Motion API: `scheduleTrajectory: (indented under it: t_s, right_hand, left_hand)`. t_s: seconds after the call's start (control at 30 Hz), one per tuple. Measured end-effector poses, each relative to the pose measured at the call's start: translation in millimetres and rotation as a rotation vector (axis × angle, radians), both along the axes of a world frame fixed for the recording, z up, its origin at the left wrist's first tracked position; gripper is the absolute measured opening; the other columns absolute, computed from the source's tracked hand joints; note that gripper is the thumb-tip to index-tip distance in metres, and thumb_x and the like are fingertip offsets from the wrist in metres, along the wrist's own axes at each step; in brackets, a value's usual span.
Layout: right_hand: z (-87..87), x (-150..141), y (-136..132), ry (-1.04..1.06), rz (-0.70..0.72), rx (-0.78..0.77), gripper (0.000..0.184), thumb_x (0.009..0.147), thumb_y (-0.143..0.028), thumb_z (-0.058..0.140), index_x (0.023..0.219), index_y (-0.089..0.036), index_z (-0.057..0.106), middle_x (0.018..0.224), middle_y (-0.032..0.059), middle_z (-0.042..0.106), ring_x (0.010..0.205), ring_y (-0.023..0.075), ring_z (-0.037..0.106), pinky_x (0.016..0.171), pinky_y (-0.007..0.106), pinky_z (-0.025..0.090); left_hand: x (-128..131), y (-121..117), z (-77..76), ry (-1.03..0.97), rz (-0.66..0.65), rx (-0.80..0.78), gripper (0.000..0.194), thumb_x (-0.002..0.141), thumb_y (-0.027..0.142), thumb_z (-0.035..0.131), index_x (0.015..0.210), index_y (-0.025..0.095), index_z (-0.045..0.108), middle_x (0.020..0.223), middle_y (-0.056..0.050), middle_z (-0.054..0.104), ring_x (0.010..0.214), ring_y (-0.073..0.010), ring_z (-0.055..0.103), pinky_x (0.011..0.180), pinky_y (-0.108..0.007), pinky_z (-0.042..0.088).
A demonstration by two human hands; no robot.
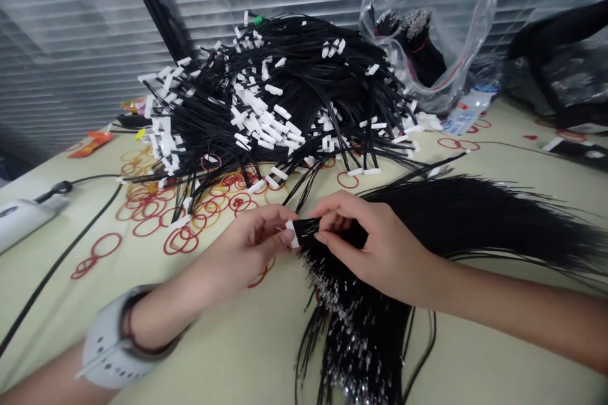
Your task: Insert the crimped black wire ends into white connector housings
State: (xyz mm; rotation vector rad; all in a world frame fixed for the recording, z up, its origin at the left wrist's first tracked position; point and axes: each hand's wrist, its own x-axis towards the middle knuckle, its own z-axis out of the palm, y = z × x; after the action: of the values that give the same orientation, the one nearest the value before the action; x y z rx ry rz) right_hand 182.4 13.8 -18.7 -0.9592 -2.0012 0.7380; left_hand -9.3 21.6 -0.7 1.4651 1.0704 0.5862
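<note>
Black wire bundle (332, 234): long axis 9-to-3 o'clock, white connector (290, 234) toward 9.
Left hand (247, 243): nearly closed, pinching connector.
Right hand (380, 247): half-closed, gripping wires.
Pale tabletop (468, 342): red rubber bands (147, 212) at 9 o'clock.

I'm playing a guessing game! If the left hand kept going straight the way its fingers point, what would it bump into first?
The left hand points at the white connectors on the end of the black wire bundle. Its fingertips seem to be touching them already, so those come first, though depth is hard to judge.

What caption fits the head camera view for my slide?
Left hand holds white connectors on a black wire bundle gripped by the right hand, beside red rubber bands.
</note>
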Motion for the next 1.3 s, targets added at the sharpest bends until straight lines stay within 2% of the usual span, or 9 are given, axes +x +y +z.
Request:
scheduleTrajectory:
  t_s: [0.23,0.33,0.43,0.53,0.63,0.83,1.03,1.2,1.3]
  right_hand:
    - [-0.6,0.3,-1.8,-0.067,-0.008,0.106,0.016,0.078,-0.006,0.054,0.088,-0.017,0.054,0.073,-0.0050,0.061,0.065,0.0035,0.056,0.063,0.014,0.043]
    - [2.5,0.4,-2.5,0.002,-0.110,0.150,0.012,0.079,-0.008,0.055,0.087,-0.018,0.055,0.075,-0.0051,0.062,0.067,0.0035,0.058,0.064,0.013,0.044]
    - [4.3,3.3,-1.4,0.020,-0.206,0.270,0.011,0.080,-0.010,0.058,0.084,-0.019,0.056,0.078,-0.0043,0.063,0.071,0.0053,0.059,0.067,0.016,0.046]
    - [3.1,7.1,1.0,-0.110,-0.099,0.382,0.012,0.081,-0.010,0.057,0.087,-0.020,0.056,0.081,-0.0024,0.065,0.074,0.0081,0.059,0.071,0.021,0.047]
    - [0.7,8.7,1.8,-0.226,-0.011,0.396,0.013,0.083,-0.010,0.053,0.091,-0.021,0.056,0.082,-0.0010,0.065,0.075,0.0099,0.059,0.072,0.023,0.047]
    - [-1.7,6.1,-0.3,-0.334,-0.048,0.451,0.014,0.085,-0.012,0.050,0.092,-0.022,0.056,0.078,-0.0005,0.066,0.073,0.0124,0.059,0.069,0.026,0.048]
    - [-1.5,6.0,0.8,-0.296,-0.029,0.466,0.010,0.084,-0.015,0.054,0.091,-0.021,0.056,0.079,-0.0011,0.066,0.074,0.0100,0.059,0.069,0.021,0.047]
    - [-3.4,5.4,-1.6,-0.270,0.016,0.449,0.013,0.085,-0.012,0.051,0.090,-0.022,0.057,0.079,-0.0012,0.065,0.075,0.0110,0.058,0.069,0.022,0.046]
    - [-4.5,5.4,-3.6,-0.266,0.058,0.460,0.018,0.086,-0.010,0.046,0.089,-0.023,0.058,0.081,-0.0009,0.066,0.075,0.0123,0.057,0.068,0.024,0.046]
  left_hand:
    - [3.8,-1.7,-0.6,-0.006,0.009,0.032,0.004,0.081,0.018,0.054,0.082,0.017,0.058,0.073,0.002,0.062,0.072,-0.0117,0.058,0.064,-0.021,0.045]
    - [4.1,-0.2,0.2,0.008,0.054,0.004,0.006,0.081,0.019,0.056,0.085,0.017,0.059,0.072,0.001,0.063,0.073,-0.0130,0.059,0.064,-0.022,0.046]
    - [5.0,2.2,1.9,0.013,0.080,-0.062,0.007,0.080,0.017,0.056,0.086,0.016,0.060,0.073,0.001,0.063,0.072,-0.0112,0.058,0.065,-0.020,0.046]
    - [5.9,3.7,3.9,-0.007,0.084,-0.103,0.006,0.080,0.015,0.056,0.084,0.015,0.061,0.076,0.000,0.063,0.072,-0.0104,0.058,0.070,-0.021,0.047]
    - [6.2,3.5,5.5,-0.010,0.073,-0.108,0.008,0.080,0.015,0.056,0.085,0.015,0.063,0.077,0.000,0.064,0.071,-0.0110,0.057,0.069,-0.023,0.047]
    - [4.6,3.4,5.9,0.073,0.011,-0.058,0.013,0.083,0.016,0.052,0.091,0.015,0.062,0.073,0.001,0.061,0.072,-0.0125,0.056,0.070,-0.024,0.045]
    - [2.8,2.7,4.6,0.092,0.010,-0.047,0.013,0.083,0.021,0.053,0.092,0.015,0.061,0.076,0.000,0.062,0.071,-0.0122,0.056,0.068,-0.024,0.045]
    - [6.8,0.1,7.2,0.070,0.031,-0.038,0.008,0.080,0.018,0.056,0.086,0.015,0.059,0.070,0.001,0.062,0.062,-0.0108,0.054,0.051,-0.019,0.039]
    - [8.6,-1.0,8.0,0.059,0.042,-0.018,0.003,0.077,0.016,0.057,0.080,0.015,0.058,0.065,0.002,0.061,0.058,-0.0101,0.053,0.048,-0.018,0.038]
